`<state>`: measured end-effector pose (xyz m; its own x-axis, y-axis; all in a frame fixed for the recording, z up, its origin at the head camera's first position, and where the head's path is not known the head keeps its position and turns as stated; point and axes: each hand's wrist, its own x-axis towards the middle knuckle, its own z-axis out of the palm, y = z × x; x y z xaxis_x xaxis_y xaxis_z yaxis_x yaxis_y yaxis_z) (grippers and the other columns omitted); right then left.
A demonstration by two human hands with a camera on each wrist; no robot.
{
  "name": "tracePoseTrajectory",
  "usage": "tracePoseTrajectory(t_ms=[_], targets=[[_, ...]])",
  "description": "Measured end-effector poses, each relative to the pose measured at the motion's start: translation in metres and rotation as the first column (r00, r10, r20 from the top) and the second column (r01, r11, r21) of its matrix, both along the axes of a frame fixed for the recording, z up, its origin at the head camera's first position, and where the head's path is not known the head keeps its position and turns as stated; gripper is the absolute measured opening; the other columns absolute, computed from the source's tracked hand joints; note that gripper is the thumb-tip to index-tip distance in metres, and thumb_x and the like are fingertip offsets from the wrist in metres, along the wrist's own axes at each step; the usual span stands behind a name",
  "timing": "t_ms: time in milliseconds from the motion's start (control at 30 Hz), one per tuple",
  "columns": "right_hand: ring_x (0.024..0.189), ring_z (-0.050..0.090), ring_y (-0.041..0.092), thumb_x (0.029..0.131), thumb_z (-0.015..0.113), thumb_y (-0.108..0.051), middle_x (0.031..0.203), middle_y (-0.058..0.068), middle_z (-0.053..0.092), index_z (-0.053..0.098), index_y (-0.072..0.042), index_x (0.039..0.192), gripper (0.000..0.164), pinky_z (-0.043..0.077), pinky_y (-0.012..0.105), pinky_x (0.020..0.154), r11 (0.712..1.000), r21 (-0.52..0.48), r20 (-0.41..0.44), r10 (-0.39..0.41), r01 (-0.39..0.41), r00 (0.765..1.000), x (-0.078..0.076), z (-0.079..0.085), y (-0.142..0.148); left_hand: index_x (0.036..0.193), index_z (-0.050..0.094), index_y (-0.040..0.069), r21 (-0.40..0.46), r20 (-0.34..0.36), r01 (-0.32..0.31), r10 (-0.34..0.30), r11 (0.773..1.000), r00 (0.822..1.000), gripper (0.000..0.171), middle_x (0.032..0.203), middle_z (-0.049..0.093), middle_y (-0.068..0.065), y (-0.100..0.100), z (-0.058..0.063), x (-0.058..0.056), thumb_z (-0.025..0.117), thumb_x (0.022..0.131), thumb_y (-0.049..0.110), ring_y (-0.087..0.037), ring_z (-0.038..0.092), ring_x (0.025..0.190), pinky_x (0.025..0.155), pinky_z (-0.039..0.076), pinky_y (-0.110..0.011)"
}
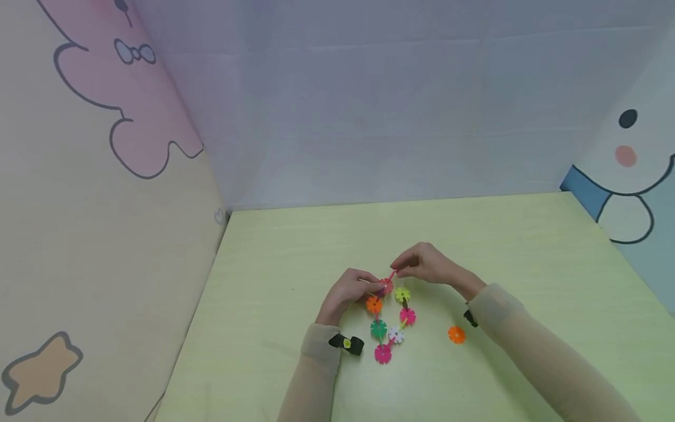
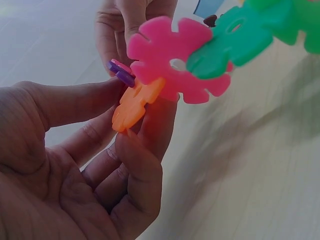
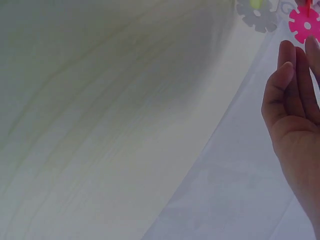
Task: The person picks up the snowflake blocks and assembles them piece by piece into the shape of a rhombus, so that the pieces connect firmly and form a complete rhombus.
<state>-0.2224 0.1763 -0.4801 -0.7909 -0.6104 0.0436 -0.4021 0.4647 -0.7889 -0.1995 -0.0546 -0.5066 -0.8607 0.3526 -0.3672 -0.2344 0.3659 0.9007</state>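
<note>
A chain of flower-shaped interlocking plastic discs curves above the table in the head view, with orange (image 1: 374, 305), green (image 1: 378, 329), magenta (image 1: 382, 354), white (image 1: 396, 335), pink (image 1: 408, 316) and yellow (image 1: 402, 294) discs. My left hand (image 1: 345, 293) pinches the chain at its upper left, by a purple disc (image 2: 121, 73) and an orange disc (image 2: 129, 107) in the left wrist view. Opposite it, my right hand (image 1: 429, 264) pinches a red-pink disc (image 1: 392, 275), seen edge-on, at a coral disc (image 1: 387, 286). Fingers partly hide that joint.
One loose orange disc (image 1: 456, 334) lies on the pale table (image 1: 263, 264), below the right forearm. A curtain-like backdrop (image 1: 369, 117) stands behind the far edge, and a wall with cartoon drawings (image 1: 105, 234) borders the left side.
</note>
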Motion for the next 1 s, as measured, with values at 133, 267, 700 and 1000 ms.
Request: tracePoseTrajectory(t_ms=[133,267,700,1000], targets=[[0.084,0.066,0.013,0.085,0.072,-0.006,0.098,0.005,0.07,0.072,-0.002,0.104,0.019,0.053,0.029,0.074,1.0,0.009,0.003,-0.02,0.02,1.0,0.005,0.0,0.007,0.083,0.076,0.007,0.024,0.008,0.004,-0.005,1.0,1.0,0.012,0.074,0.07,-0.004,0.0,-0.001,0.0,0.076,0.082,0.019,-0.012,0.055,0.059,0.052,0.043,-0.024],[0.085,0.067,0.015,0.086,0.071,-0.005,0.1,0.01,0.07,0.071,-0.001,0.106,0.02,0.053,0.032,0.075,1.0,0.01,0.0,-0.02,0.02,1.0,0.012,0.0,0.016,0.083,0.076,0.007,0.032,0.011,0.004,-0.005,0.999,1.0,0.012,0.076,0.07,-0.004,-0.001,0.0,0.001,0.076,0.083,0.019,-0.012,0.055,0.06,0.055,0.043,-0.025],[0.084,0.063,0.014,0.086,0.073,-0.013,0.106,0.01,0.068,0.069,-0.003,0.112,0.029,0.052,0.032,0.072,0.99,0.133,0.036,-0.041,0.036,0.999,0.039,-0.002,0.045,0.088,0.075,0.006,0.059,0.035,-0.013,0.011,0.998,0.999,0.011,0.079,0.071,-0.005,-0.001,0.001,0.002,0.075,0.083,0.015,-0.014,0.061,0.066,0.061,0.049,-0.027],[0.078,0.06,0.011,0.081,0.077,-0.017,0.1,0.002,0.067,0.069,-0.005,0.11,0.033,0.05,0.028,0.071,0.974,0.221,0.081,-0.07,0.05,0.994,0.064,-0.008,0.07,0.09,0.074,0.005,0.066,0.029,-0.01,0.008,0.998,1.0,0.01,0.079,0.071,-0.006,-0.001,0.002,0.0,0.073,0.085,0.014,-0.017,0.065,0.07,0.061,0.05,-0.027]])
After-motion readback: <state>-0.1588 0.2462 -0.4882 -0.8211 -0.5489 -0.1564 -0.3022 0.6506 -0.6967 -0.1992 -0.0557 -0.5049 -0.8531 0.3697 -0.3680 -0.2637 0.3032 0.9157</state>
